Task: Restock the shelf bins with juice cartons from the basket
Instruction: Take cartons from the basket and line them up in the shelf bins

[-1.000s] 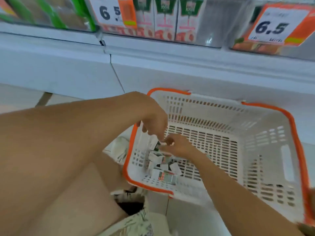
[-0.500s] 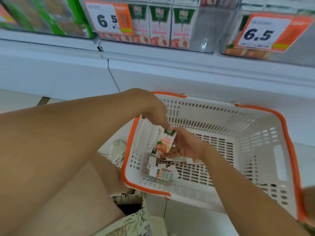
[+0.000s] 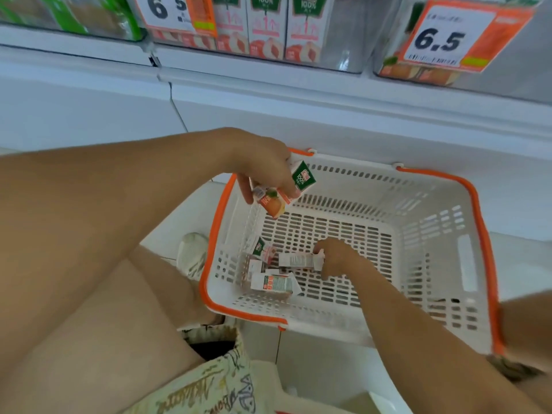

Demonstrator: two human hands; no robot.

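The left hand (image 3: 263, 162) holds a small green-topped, peach-printed juice carton (image 3: 283, 189) above the near-left corner of the white slatted plastic basket with orange rim (image 3: 490, 255), its grip clamped round the carton, whose long axis tilts from upper right to lower left. The clear plastic shelf bin (image 3: 352, 37) lies up and ahead of that hand, so the left hand is the nearer to it. Down on the basket floor the right hand (image 3: 334, 258) pinches the end of a white carton lying on its side (image 3: 295, 260), beside a few loose cartons (image 3: 273, 283). Legible: "100%" on the cartons, "6.5" on the orange price tag (image 3: 448, 37).
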